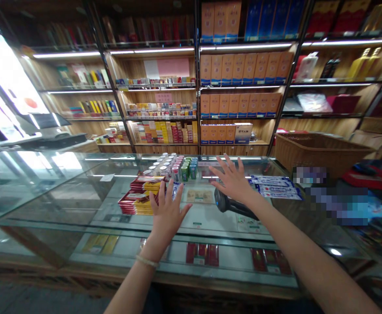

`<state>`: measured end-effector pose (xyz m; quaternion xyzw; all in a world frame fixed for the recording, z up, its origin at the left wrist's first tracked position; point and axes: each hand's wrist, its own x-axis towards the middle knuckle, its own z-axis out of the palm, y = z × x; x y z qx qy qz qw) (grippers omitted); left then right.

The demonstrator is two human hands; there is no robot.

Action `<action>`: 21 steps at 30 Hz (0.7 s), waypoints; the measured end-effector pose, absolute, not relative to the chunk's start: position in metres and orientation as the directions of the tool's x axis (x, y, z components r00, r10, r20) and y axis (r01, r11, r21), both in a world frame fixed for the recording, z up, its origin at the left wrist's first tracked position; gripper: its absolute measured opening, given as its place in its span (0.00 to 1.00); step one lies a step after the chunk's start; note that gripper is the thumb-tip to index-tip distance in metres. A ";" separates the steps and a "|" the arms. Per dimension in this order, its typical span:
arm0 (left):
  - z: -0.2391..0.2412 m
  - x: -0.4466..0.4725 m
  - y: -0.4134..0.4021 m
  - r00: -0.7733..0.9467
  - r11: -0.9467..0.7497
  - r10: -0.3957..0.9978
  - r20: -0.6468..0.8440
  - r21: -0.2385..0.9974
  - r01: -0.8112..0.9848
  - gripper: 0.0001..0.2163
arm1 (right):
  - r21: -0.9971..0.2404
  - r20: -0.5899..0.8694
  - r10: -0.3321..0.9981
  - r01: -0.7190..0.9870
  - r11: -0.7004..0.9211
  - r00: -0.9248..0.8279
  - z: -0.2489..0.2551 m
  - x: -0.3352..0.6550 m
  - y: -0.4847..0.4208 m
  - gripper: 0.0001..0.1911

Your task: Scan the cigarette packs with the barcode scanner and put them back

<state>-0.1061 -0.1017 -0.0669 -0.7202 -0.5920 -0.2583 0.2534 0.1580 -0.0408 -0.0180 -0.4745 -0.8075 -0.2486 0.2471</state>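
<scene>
Left hand: open, fingers spread, holding nothing, just right of the red cartons.
Right hand: open, fingers spread, over the black scanner.
Red cartons: stacked on the glass counter, left of centre.
Scanner: lying on the counter, right of centre.

Glass-topped display counter, wooden base: spans full width of view.
- Stack of flat red-and-gold cartons: on glass, near middle; the landmark.
- Behind stack, close: cluster of small white-capped bottles and green, red, blue boxes.
- Left-behind stack: small white paper slip.
- Right of stack, apart: black handheld barcode scanner.
- Further right of stack: blue-and-white flat packets, overlapping.
- Far right of stack, toward back edge: brown woven wicker basket.
</scene>
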 end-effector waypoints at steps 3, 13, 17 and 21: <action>-0.060 -0.088 -0.093 0.181 -0.206 0.704 0.687 -0.046 0.977 0.30 | 0.163 0.647 0.654 0.909 0.384 -0.392 -0.019 0.176 -0.046 0.28; -0.036 -0.033 -0.071 0.277 -0.311 0.659 0.699 -0.082 0.947 0.29 | 0.129 0.676 0.684 0.958 0.257 -0.275 -0.031 0.227 -0.059 0.27; -0.029 -0.006 -0.063 0.301 -0.364 0.643 0.704 -0.065 0.929 0.28 | 0.124 0.690 0.688 0.973 0.195 -0.226 -0.031 0.253 -0.066 0.27; -0.025 0.025 -0.056 0.337 -0.424 0.643 0.688 -0.046 0.904 0.28 | 0.123 0.702 0.691 0.984 0.126 -0.176 -0.035 0.282 -0.073 0.27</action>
